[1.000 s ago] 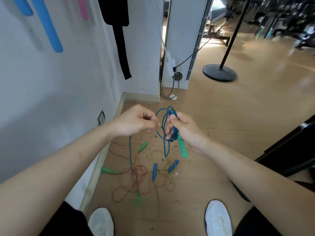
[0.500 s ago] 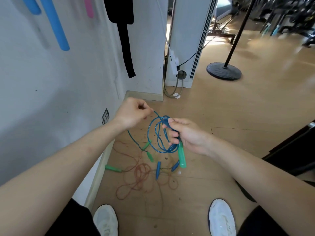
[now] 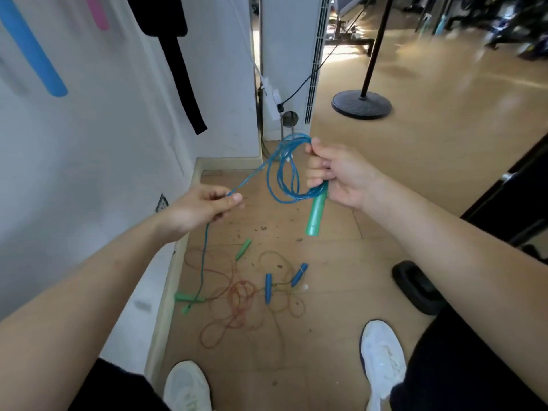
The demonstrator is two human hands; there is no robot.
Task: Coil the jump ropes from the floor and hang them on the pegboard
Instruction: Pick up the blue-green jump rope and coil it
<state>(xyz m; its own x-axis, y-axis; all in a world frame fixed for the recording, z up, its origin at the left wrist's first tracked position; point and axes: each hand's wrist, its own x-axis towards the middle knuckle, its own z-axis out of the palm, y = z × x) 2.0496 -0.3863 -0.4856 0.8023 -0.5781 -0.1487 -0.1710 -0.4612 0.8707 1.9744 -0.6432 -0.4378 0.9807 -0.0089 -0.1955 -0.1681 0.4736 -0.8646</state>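
1. The right hand point(image 3: 335, 173) is held up over the floor point(image 3: 415, 179). Its fingers are curled round several loops of the blue jump rope point(image 3: 281, 179) and round the top of a green handle point(image 3: 315, 213). The handle hangs below the fist, slightly tilted.
2. The left hand point(image 3: 201, 207) is held lower and to the left, apart from the right hand. A single strand of the same rope is pinched between its thumb and fingertips.
3. This strand is drawn taut from the loops down to the left hand. From there it drops to the floor beside the skirting board point(image 3: 169, 307), where a second green handle point(image 3: 185, 297) lies. Whether the strand joins that handle cannot be told.
4. An orange rope point(image 3: 237, 304) lies in a loose tangle on the floor, between the hands and the shoes.
5. Two blue handles point(image 3: 268, 287) lie in the tangle, close together. A third green handle point(image 3: 243, 249) lies just beyond it.
6. Two white shoes point(image 3: 382, 357) are seen at the bottom edge, well apart, with the tangle ahead of them.
7. On the white wall point(image 3: 89, 158) at the left, a blue strip point(image 3: 32, 51), a pink strip point(image 3: 96, 10) and a black strap point(image 3: 181, 75) are hung. A socket point(image 3: 162, 202) is set low in the wall, near the left wrist.
8. Farther back, a white upright unit point(image 3: 289, 54) stands at the wall's corner. A pole on a round black base point(image 3: 361, 103) stands to its right.
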